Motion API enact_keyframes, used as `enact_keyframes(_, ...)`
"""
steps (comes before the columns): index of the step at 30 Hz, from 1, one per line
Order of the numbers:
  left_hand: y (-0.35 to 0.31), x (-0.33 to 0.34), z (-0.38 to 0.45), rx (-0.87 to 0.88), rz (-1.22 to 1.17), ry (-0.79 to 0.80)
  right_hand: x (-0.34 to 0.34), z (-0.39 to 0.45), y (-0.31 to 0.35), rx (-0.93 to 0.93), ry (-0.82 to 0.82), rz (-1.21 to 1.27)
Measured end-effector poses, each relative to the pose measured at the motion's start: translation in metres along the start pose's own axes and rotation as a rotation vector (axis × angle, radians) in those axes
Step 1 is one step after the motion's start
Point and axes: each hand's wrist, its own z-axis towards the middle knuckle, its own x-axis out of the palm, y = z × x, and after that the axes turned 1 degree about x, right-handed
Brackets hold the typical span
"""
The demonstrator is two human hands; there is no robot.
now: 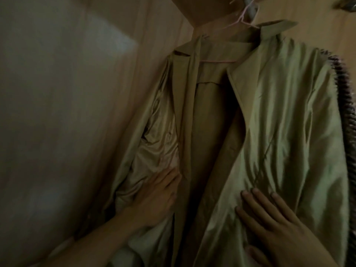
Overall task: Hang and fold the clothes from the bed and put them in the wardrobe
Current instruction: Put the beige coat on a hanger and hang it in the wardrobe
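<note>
Khaki coat [217,116] hangs open on a pink hanger [243,18] inside the wardrobe [57,112]. Left hand [154,197] and right hand [273,222] press flat-fingered on its satin lining; the hanging rail is cut off above.

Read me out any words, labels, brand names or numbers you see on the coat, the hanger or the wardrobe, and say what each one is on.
There is no text to read here.
Coat: no label, tag or brand shows on its cloth or shiny lining.
Hanger: plain pink, no marking.
Wardrobe wall: bare wood, no sign or number.
Dark knit garment at the right edge: pattern only, no letters.
The picture is dim and slightly blurred, so very small print could be missed.
</note>
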Motion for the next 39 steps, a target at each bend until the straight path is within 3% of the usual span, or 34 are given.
enact_keyframes(5,-0.025,-0.014,-0.02,-0.079,-0.136,-0.029,-0.017,-0.015,0.007,0.028,0.045,0.107)
enact_keyframes(10,-0.058,-0.074,-0.028,-0.124,-0.392,-0.082,-0.036,-0.025,0.009,0.072,0.024,0.171)
enact_keyframes(14,-0.107,-0.119,-0.027,0.049,-0.483,-0.11,-0.061,-0.045,0.009,0.137,0.027,0.204)
enact_keyframes(18,-0.158,-0.134,-0.026,0.181,-0.533,-0.086,-0.081,-0.089,-0.006,0.211,0.145,0.249)
enact_keyframes(28,-0.292,-0.152,-0.009,0.316,-0.613,-0.029,-0.152,-0.224,-0.051,0.437,0.4,0.221)
enact_keyframes(39,-0.517,-0.223,0.001,0.513,-0.779,-0.044,-0.297,-0.443,-0.106,0.724,0.459,0.204)
